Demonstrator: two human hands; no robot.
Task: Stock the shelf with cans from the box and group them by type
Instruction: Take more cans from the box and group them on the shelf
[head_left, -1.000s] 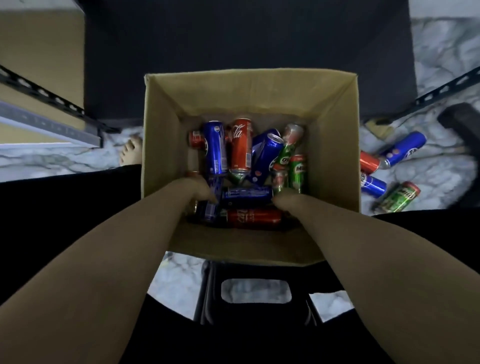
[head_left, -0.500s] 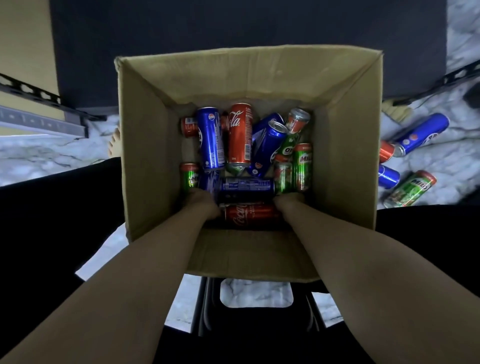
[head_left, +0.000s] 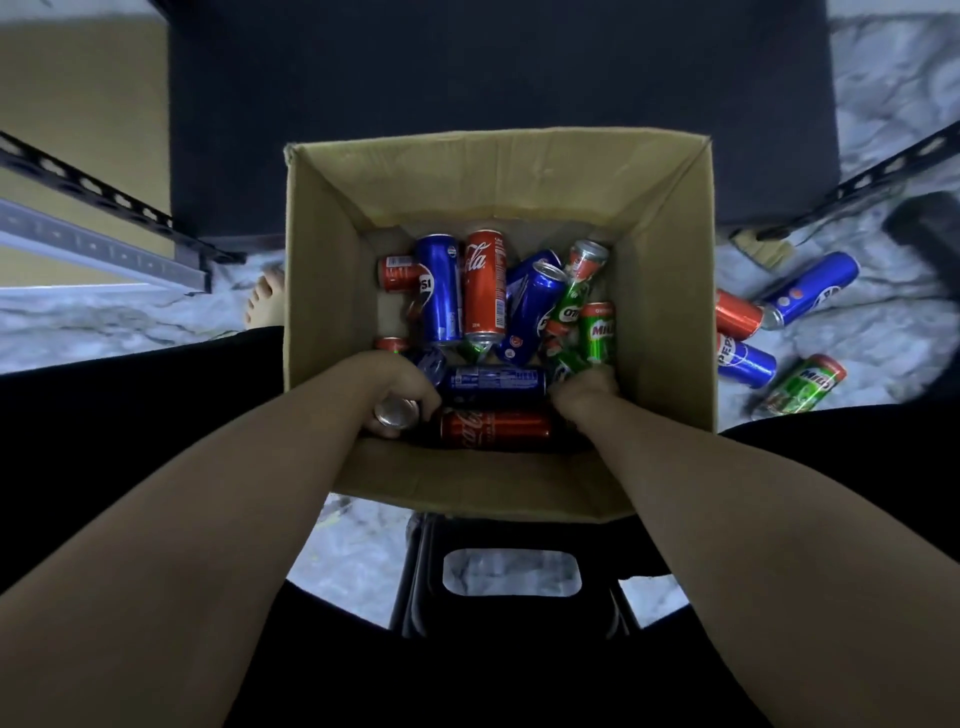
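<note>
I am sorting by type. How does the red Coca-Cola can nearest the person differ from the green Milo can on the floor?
The Coca-Cola can is red and lies inside the box, between the two hands. The Milo can is green and lies outside it on the marble floor, at the right. Both lie on their sides and are slim cans.

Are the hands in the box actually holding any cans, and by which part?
The left hand grips a can round its side near the silver end. The right hand cannot be told.

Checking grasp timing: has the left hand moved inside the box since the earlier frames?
Yes. The left hand has drawn back toward the box's near wall, lifting a can end-up beside the lying red can.
</note>
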